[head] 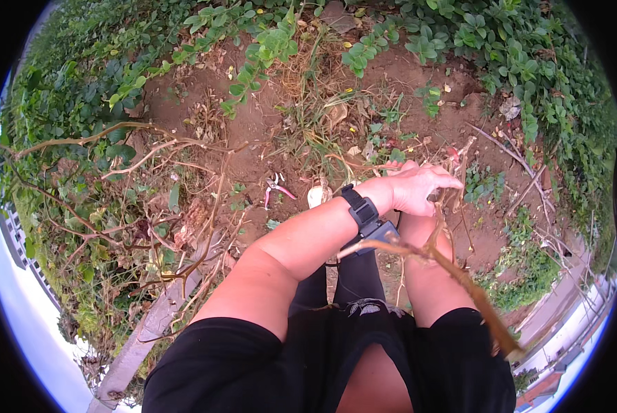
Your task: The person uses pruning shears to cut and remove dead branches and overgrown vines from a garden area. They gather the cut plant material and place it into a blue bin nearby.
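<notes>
My left hand point(417, 187) reaches across to the right, its fingers closing about a dry, forked brown branch point(466, 286). The branch's thick blurred end rises towards the camera at lower right, and its thinner twigs hang beyond the hand. My right forearm point(426, 245) runs up beneath the left wrist. Most of my right hand point(394, 166) is hidden behind the left; a few fingertips seem to show at its far side, near a thin dry stem point(357, 164). Pruning shears point(276, 190) with pink handles lie spread on the soil, apart from both hands.
Leafy green shrubs point(474, 36) border the bare soil point(246, 134). Dry tangled branches point(184, 139) spread at left over a concrete post point(138, 335). More cut sticks point(525, 170) lie at right. A pale shoe tip point(319, 195) shows beside my left forearm.
</notes>
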`<state>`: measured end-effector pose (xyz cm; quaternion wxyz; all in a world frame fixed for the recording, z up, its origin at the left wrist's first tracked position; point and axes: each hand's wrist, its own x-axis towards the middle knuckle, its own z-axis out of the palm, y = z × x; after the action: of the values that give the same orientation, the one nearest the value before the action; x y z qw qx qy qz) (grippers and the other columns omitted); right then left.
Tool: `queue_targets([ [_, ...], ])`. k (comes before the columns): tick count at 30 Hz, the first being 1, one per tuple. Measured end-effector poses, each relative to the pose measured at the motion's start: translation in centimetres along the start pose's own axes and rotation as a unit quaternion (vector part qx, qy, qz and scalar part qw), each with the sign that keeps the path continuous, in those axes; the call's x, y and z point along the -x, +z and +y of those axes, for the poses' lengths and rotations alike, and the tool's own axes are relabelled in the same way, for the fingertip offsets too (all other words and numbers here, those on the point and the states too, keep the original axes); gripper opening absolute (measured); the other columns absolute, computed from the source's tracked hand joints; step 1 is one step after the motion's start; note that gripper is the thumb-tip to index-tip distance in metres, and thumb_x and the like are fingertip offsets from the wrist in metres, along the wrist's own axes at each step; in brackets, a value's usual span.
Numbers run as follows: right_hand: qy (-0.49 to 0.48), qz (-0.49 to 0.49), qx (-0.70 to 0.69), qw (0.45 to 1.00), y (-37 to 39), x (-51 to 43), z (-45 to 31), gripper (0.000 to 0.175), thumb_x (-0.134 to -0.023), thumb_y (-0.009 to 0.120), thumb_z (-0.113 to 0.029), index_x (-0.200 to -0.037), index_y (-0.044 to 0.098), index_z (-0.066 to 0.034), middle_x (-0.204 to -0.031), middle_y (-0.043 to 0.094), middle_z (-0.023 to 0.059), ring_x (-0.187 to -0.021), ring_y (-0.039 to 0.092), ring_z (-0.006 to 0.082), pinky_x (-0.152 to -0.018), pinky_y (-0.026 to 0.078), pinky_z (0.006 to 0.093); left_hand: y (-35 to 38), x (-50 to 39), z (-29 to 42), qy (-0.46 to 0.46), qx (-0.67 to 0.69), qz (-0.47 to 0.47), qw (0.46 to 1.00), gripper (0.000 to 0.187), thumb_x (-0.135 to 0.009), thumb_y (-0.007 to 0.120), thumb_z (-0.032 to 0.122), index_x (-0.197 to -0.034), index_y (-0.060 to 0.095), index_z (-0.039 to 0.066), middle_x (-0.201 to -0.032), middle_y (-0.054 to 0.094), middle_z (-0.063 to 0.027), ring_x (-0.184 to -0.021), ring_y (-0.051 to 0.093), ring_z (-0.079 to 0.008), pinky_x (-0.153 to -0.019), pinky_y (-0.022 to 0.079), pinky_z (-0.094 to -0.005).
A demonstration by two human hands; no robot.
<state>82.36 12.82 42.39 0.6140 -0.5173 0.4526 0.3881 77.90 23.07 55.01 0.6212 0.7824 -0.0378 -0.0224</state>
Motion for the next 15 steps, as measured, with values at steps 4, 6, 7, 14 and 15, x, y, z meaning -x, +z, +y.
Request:
queue_targets([
  [4,-0.041,-0.086,0.037,0.995,-0.1,3.8,-2.1,0.021,-0.098,0.036,-0.022,-0.1,0.044,-0.0022,-0.092,0.05,0.0098,-0.078,0.053,0.0227,-0.072,0.05,0.0397,0.0,-1.8,3.7,0.048,0.074,-0.044,0.995,0.032,-0.075,0.064,0.012,-0.107,0.063,0.012,-0.113,0.055,-0.0109,-0.105,0.054,-0.0261,-0.088,0.044,-0.0369],
  [6,-0.07,-0.144,0.055,0.985,-0.3,5.3,-3.9,0.021,-0.098,0.037,-0.022,-0.1,0.044,-0.0021,-0.09,0.051,0.0099,-0.078,0.053,0.0228,-0.071,0.05,0.0395,-0.7,-3.2,4.8,0.014,0.135,0.024,0.99,0.022,-0.079,0.062,0.007,-0.101,0.064,0.008,-0.112,0.055,-0.0115,-0.098,0.057,-0.024,-0.086,0.045,-0.0359],
  [7,-0.086,-0.171,0.061,0.98,-0.4,5.8,-4.7,0.021,-0.098,0.037,-0.022,-0.099,0.044,-0.0021,-0.09,0.051,0.01,-0.078,0.054,0.0228,-0.07,0.05,0.0394,-1.2,-3.4,5.2,0.021,0.153,0.096,0.983,0.012,-0.086,0.057,0.006,-0.096,0.062,0.004,-0.094,0.059,-0.0068,-0.086,0.059,-0.0184,-0.078,0.048,-0.0327],
  [14,-0.147,-0.012,0.042,0.988,2.0,9.4,-8.0,0.024,-0.097,0.045,-0.027,-0.096,0.047,-0.0037,-0.078,0.052,0.0083,-0.067,0.054,0.0225,-0.063,0.05,0.0409,-9.5,-7.8,10.8,-0.114,0.36,0.187,0.907,0.011,-0.093,0.048,0.01,-0.092,0.056,0.003,-0.088,0.064,-0.0088,-0.078,0.065,-0.0163,-0.065,0.055,-0.0276],
  [15,-0.189,0.01,0.07,0.979,2.3,10.6,-9.5,0.02,-0.095,0.049,-0.024,-0.092,0.046,-0.0039,-0.076,0.051,0.0084,-0.065,0.054,0.0222,-0.058,0.05,0.0403,-10.6,-7.8,12.0,-0.09,0.367,0.178,0.909,0.012,-0.093,0.047,0.01,-0.091,0.055,0.002,-0.09,0.064,-0.0104,-0.079,0.065,-0.0177,-0.066,0.055,-0.0284],
])
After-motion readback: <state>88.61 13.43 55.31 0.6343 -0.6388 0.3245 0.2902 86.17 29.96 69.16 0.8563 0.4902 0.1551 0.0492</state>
